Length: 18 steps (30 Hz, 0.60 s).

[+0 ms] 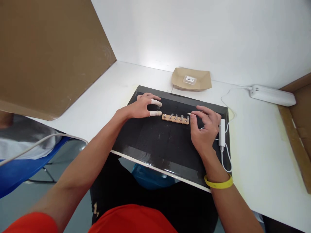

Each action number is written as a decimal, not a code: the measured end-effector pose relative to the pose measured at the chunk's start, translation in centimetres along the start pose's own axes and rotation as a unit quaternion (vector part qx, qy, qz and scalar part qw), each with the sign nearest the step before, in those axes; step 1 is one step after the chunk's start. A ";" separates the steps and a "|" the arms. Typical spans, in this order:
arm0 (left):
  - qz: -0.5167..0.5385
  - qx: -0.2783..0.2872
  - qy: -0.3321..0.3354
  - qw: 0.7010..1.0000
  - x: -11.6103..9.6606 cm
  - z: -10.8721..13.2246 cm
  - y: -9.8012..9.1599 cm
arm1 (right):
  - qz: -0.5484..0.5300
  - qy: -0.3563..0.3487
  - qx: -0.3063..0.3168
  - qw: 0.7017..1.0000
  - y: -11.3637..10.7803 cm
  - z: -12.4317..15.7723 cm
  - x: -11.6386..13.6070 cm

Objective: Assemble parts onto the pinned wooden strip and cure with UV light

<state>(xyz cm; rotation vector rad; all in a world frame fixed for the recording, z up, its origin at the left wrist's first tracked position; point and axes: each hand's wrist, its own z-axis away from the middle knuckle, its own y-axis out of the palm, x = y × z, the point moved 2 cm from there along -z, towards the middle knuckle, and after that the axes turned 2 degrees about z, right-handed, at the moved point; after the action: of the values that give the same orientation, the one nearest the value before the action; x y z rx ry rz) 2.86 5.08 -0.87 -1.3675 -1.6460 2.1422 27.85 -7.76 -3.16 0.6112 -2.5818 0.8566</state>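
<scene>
A small wooden strip lies on the black mat with several small metal and clear cylindrical pieces standing along it, some leaning. Just past its left end is my left hand, thumb and index finger apart, both wrapped in white finger covers. A tiny clear thing shows near these fingertips, too small to name. By the strip's right end my right hand pinches a thin pale stick between thumb and index finger; the stick's tip points left.
Behind the black mat a cardboard tray holds a small clear labelled box. A white device with cables lies by my right wrist. Farther right is a white power strip. Cardboard panels flank the table; another person sits at left.
</scene>
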 end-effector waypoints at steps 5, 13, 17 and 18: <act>-0.005 -0.041 0.022 0.999 0.1 0.2 0.3 | -0.003 -0.012 -0.007 1.000 0.0 0.1 0.0; -0.016 -0.111 0.059 0.992 -1.9 1.0 1.3 | 0.001 -0.006 -0.004 1.000 0.0 0.0 0.0; -0.052 -0.147 0.072 0.985 -3.2 1.4 2.4 | 0.010 0.008 0.005 1.000 -0.1 -0.1 0.0; -0.061 -0.154 0.077 0.983 -3.5 1.5 2.6 | 0.011 0.010 0.005 1.000 -0.1 -0.1 0.0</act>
<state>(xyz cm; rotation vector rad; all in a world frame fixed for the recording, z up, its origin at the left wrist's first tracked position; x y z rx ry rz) 4.93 0.92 -1.01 -1.4222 -2.0004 1.7221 27.92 -7.77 -3.06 0.5743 -2.5723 0.8797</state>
